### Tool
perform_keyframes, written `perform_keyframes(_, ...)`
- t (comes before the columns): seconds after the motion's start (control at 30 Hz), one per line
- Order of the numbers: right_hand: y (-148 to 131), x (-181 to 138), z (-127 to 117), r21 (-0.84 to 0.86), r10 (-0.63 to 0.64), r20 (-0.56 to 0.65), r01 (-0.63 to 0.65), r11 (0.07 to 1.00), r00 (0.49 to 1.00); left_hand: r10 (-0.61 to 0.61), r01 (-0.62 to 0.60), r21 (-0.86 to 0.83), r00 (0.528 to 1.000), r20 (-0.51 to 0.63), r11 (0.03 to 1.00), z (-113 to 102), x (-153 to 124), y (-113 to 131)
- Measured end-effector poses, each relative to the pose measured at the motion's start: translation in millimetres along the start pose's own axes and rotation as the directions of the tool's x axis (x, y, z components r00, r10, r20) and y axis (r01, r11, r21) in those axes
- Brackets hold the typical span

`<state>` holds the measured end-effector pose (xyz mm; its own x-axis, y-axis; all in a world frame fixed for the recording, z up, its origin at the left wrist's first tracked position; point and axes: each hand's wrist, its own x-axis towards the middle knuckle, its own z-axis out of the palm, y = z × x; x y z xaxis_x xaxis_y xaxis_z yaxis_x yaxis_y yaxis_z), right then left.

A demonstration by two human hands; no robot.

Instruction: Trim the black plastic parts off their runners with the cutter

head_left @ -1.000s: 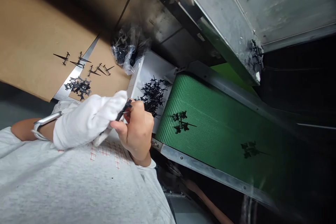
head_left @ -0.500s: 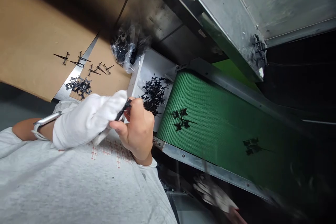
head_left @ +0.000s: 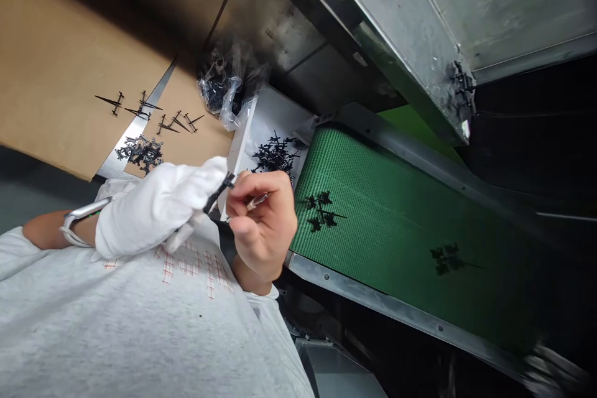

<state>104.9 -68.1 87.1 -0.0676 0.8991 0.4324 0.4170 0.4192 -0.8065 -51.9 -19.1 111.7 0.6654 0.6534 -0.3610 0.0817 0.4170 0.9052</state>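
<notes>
Beside the green conveyor belt [head_left: 373, 242], my gloved left hand [head_left: 156, 208] and bare right hand [head_left: 263, 224] pinch a black plastic spike [head_left: 217, 193] — tight between them.

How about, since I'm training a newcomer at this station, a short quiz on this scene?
1. Which hand wears the white glove: the left or the right?
2. True or false: black cross-shaped plastic pieces lie on the green mesh conveyor belt.
3. What does the clear plastic bag beside the white tray hold?

Key: 1. Left. 2. True. 3. Black plastic pieces.
</notes>
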Motion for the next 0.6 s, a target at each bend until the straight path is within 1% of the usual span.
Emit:
perform_keyframes(0.07,0.4,1.0,1.0,0.017,0.053,-0.036,-0.053,0.998,0.998,-0.044,0.044,-0.022,0.999,0.012,0.999,0.8,2.5,3.4)
perform_keyframes(0.13,1.1,3.0,4.0,0.056,0.071,-0.043,-0.069,0.996,0.997,-0.074,0.076,-0.04,0.996,0.039,0.996,1.4,4.9,7.2)
perform_keyframes(0.23,4.5,5.1,8.2,0.147,0.094,-0.036,-0.087,0.985,0.995,-0.09,0.093,-0.05,0.995,0.053,0.994,1.4,7.0,10.0)
perform_keyframes(0.3,6.9,4.5,8.4,0.153,0.107,-0.02,-0.102,0.983,0.994,-0.069,0.072,-0.05,0.996,0.051,0.996,0.5,6.9,8.9)
perform_keyframes(0.37,8.0,2.1,6.3,0.106,0.115,0.01,-0.115,0.988,0.993,-0.022,0.023,-0.065,1.0,0.023,0.998,-1.0,6.0,6.4)
perform_keyframes(0.43,7.5,-1.6,3.4,-0.003,0.111,0.041,-0.111,0.994,0.993,0.009,-0.009,-0.059,1.0,-0.012,0.998,-2.2,5.0,4.5)
perform_keyframes(0.53,5.7,-7.9,2.1,-0.158,0.071,0.067,-0.059,0.986,0.995,-0.001,0.0,-0.03,0.999,-0.032,1.0,-2.3,3.9,4.8)
perform_keyframes(0.6,4.6,-11.3,4.1,-0.187,0.039,0.076,-0.024,0.982,0.996,-0.017,0.015,-0.045,0.999,-0.029,0.999,-1.2,3.8,6.2)
